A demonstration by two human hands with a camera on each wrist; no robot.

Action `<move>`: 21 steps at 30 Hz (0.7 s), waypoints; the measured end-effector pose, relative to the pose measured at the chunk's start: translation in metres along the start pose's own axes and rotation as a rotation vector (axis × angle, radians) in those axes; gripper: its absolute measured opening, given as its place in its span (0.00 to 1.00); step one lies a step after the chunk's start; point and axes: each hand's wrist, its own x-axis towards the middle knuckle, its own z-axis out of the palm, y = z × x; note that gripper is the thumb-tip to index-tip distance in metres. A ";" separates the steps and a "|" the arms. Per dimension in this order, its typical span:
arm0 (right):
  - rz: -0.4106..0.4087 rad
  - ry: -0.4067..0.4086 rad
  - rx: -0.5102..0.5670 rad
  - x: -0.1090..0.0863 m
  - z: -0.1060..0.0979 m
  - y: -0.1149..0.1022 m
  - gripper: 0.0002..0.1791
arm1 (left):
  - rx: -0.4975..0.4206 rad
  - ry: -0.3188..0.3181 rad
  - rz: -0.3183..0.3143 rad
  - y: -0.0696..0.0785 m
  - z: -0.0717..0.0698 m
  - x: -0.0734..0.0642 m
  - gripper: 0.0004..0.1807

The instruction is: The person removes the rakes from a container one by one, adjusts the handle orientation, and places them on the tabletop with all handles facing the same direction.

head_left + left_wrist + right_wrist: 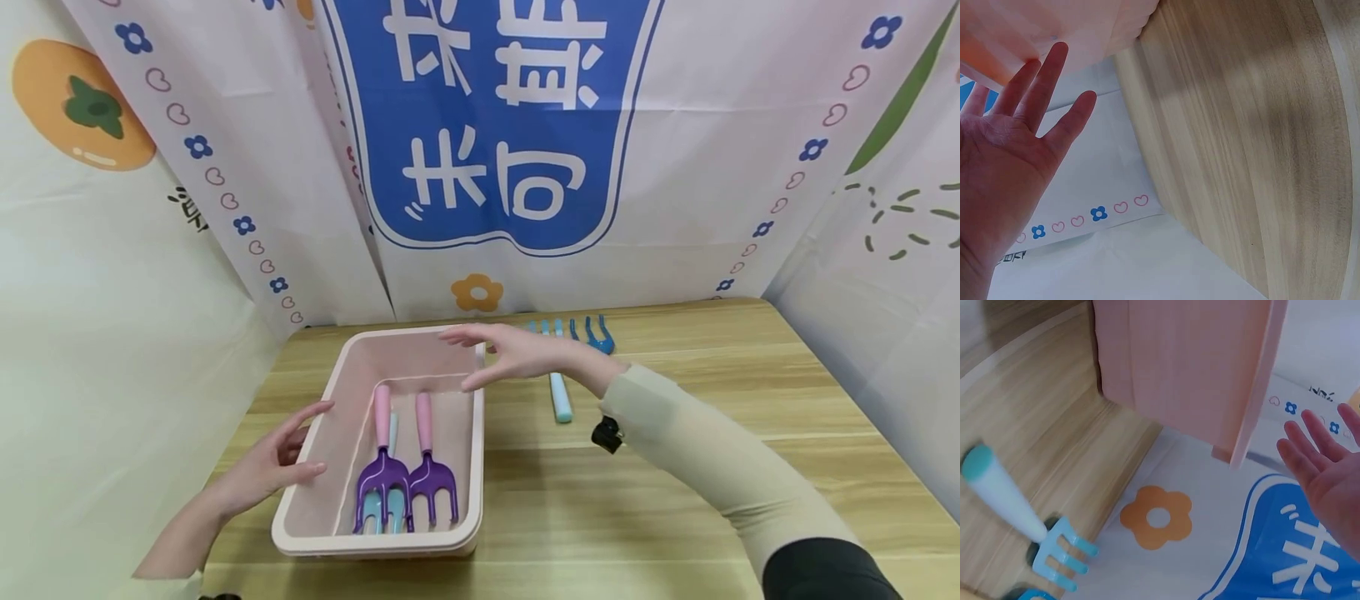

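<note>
A pink plastic bin (375,545) stands on the wooden table. Inside it lie two purple garden forks (384,473) with pink handles, and a light-blue fork (372,505) is partly hidden beneath them. My left hand (255,477) is beside the bin's left wall, thumb and fingers spread at the rim. In the left wrist view its fingers extend loosely in front of the pink wall. Over the far right corner of the bin, my right hand (525,352) reaches with fingers extended and thumb apart, holding nothing.
Right of the bin, a light-blue fork (1060,553) with a pale handle lies on the table (675,467). A darker blue fork (600,342) lies just beyond it, partly behind my right wrist. A printed cloth (690,200) hangs at the table's back edge.
</note>
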 end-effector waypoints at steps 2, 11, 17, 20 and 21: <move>0.005 -0.041 0.001 0.010 0.006 -0.002 0.42 | 0.007 0.003 -0.001 0.000 0.000 0.000 0.41; 0.036 -0.173 -0.074 0.044 0.034 -0.006 0.44 | 0.017 0.009 -0.020 -0.001 -0.001 0.002 0.41; 0.035 -0.220 -0.143 0.063 0.047 -0.003 0.46 | 0.018 0.011 -0.041 0.000 -0.001 0.002 0.41; 0.033 -0.267 -0.155 0.072 0.053 -0.001 0.44 | 0.020 0.015 -0.051 0.000 -0.001 0.001 0.41; 0.031 -0.288 -0.151 0.075 0.055 -0.001 0.42 | 0.022 0.016 -0.053 0.000 -0.001 0.001 0.41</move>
